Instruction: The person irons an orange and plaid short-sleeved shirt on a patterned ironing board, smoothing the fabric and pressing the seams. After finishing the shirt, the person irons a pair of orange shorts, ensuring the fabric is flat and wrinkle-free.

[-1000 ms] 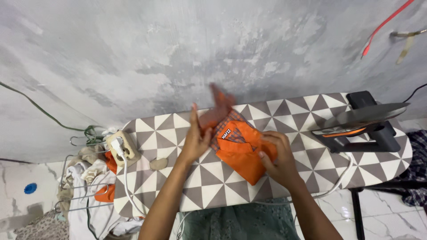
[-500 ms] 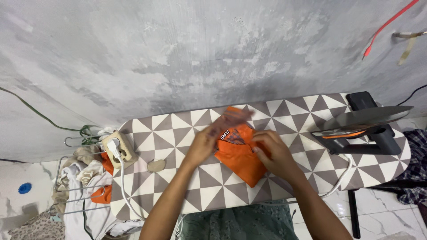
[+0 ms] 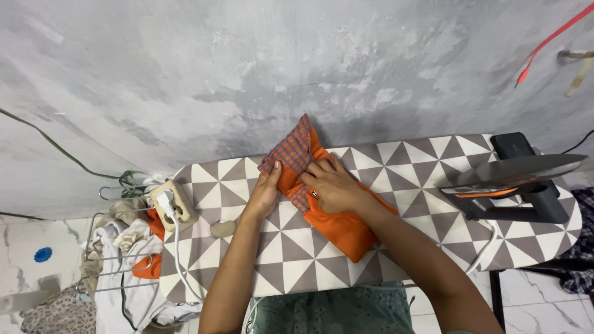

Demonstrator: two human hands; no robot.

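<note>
Nearest the camera, both forearms reach up over the near edge of the ironing board (image 3: 291, 260), whose cover bears grey and white triangles. In the middle of the board lies the orange garment (image 3: 340, 219), folded into a compact bundle, its lower corner pointing toward the near edge. The right hand (image 3: 331, 187) lies flat on the top of the bundle, fingers spread and pressing down on the cloth, not closed around anything. Just to its left, the left hand (image 3: 267, 193) rests on the board beside the garment, its fingers lying against the cloth and touching the plaid sleeve (image 3: 291, 151), which sticks up past the board's far edge toward the wall; whether they pinch it cannot be told. At the board's left end sits a beige power socket (image 3: 175, 204) with a white plug in it, and a small flat stone-like piece (image 3: 221, 229) lies near it. At the right end a dark iron (image 3: 513, 182) stands on its rest. Beyond the left end, a wire rack holds crumpled laundry (image 3: 120, 247).
</note>
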